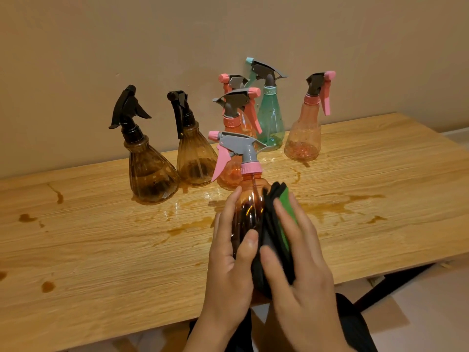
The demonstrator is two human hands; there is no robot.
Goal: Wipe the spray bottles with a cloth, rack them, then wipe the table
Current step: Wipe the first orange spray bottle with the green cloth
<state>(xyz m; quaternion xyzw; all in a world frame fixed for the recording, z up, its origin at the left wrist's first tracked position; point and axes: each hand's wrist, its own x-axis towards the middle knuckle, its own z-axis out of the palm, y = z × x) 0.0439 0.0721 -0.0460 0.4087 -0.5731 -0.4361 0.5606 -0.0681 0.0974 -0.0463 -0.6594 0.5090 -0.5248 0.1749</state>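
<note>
My left hand (pixel 229 252) grips an orange spray bottle (pixel 250 196) with a grey head and pink trigger, held upright above the table's front edge. My right hand (pixel 302 262) presses a folded dark cloth with a green face (pixel 276 224) against the bottle's right side, fingers curled round the cloth. Two brown bottles with black heads (pixel 152 168) (pixel 195 158) stand at the back left. Further right stand two orange bottles (pixel 236 123) (pixel 303 138) and a green one (pixel 270 123), with another pink-headed bottle (pixel 232 81) behind them.
The wooden table (pixel 101 237) carries brown liquid stains and wet patches (pixel 193 224) across its middle and left side. A beige wall rises right behind the bottles. A black table leg (pixel 388 288) and pale floor show at the lower right. No rack is in view.
</note>
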